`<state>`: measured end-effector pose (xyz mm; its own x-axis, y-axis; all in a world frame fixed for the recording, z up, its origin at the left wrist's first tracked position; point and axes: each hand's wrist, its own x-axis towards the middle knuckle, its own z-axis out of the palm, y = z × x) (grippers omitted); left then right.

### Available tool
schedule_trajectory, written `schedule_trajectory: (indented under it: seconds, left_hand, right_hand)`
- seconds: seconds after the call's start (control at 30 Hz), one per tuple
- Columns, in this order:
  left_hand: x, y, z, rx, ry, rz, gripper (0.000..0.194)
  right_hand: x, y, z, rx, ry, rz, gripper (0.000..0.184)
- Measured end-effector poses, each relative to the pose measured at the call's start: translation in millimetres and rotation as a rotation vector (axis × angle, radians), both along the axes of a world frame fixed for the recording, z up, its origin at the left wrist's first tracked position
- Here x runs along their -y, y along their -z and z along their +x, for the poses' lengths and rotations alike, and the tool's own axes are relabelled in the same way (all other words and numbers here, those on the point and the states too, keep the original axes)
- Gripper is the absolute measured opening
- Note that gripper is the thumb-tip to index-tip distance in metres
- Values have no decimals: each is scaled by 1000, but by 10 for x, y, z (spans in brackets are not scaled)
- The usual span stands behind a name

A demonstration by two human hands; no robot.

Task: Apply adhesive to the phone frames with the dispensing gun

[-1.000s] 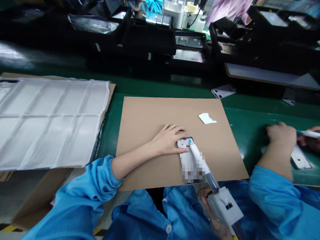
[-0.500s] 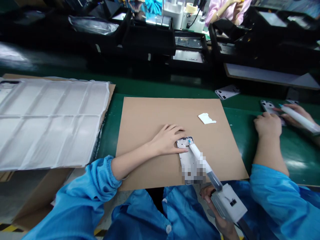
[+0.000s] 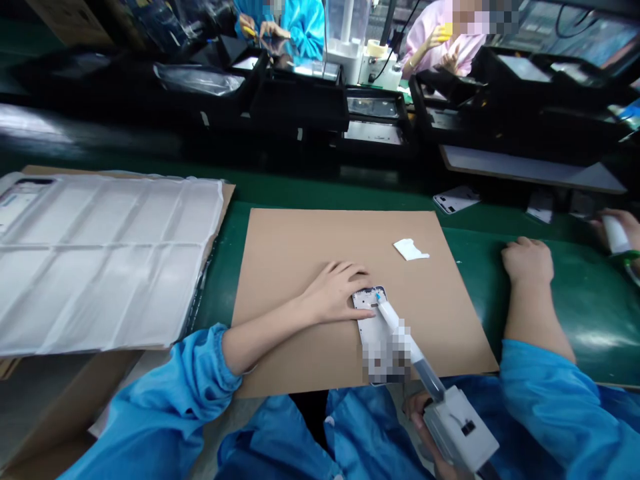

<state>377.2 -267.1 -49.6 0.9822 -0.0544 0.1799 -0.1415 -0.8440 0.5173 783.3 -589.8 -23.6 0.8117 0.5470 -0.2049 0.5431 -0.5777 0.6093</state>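
Centrally: one pale phone housing (image 3: 370, 330), flat on a brown cardboard sheet (image 3: 295, 250), long axis running away from the wearer with a slight leftward lean, near end close to the sheet's edge. Left hand (image 3: 334, 293): the nearer, left of the housing's far end, holding it between thumb and forefinger. Right hand (image 3: 427, 437): lower right, apart from the housing, wrapped round the boxy grip of a syringe-style dispenser (image 3: 431, 381); barrel slanting up-left over the housing, blue tip (image 3: 379, 297) at its far end, contact impossible to tell. Beyond: one white paper scrap (image 3: 411, 249).
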Motion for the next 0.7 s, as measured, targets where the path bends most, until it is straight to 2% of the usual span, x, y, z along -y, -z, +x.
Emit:
schedule_trajectory:
  seconds: [0.47,0.7]
  left_hand:
    - [-9,6,-11,-6,-4,-15,60]
    - [-6,-10,-10,-16,0,-14,58]
  right_hand:
    - [4,40,45,-17,-52,52,47]
    - [2,76,76,-3,-7,53,49]
